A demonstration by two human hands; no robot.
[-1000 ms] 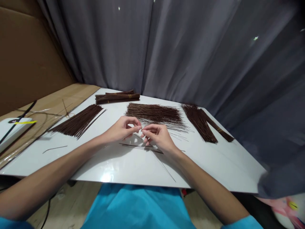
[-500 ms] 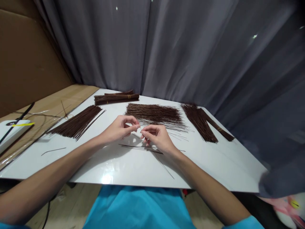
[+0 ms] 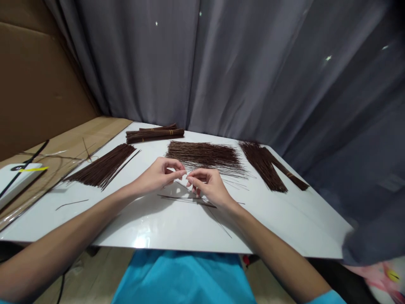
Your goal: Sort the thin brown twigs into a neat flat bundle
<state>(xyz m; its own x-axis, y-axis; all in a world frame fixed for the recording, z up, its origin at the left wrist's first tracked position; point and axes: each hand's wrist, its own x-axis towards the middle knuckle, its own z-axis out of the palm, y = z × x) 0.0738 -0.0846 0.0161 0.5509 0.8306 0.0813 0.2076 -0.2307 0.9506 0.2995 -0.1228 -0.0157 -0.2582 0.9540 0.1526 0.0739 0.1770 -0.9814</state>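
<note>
My left hand [image 3: 163, 174] is closed in a pinch, thumb against fingertips, above the white table. Close beside it my right hand [image 3: 207, 183] pinches in the same way, and the fingertips almost meet. A thin strand, seemingly one of the brown sticks, runs between them; most of it is hidden by the fingers. Under the hands a few loose thin brown sticks [image 3: 186, 200] lie on the table. Just beyond them spreads a wide layer of dark brown thin sticks [image 3: 205, 155], with stray ends toward me.
A fanned pile [image 3: 103, 166] lies left and tied bundles [image 3: 155, 134] lie at the back. Another pile [image 3: 264, 166] rests right, beside a tied bundle [image 3: 289, 173]. One bent stick [image 3: 72, 203] is at left. Cardboard [image 3: 41, 84] and a grey curtain [image 3: 221, 67] border the table [image 3: 284, 228].
The view has tilted up slightly, so everything sits a little lower. Both hands stay pinched close together, with the fingertips slightly shifted.
</note>
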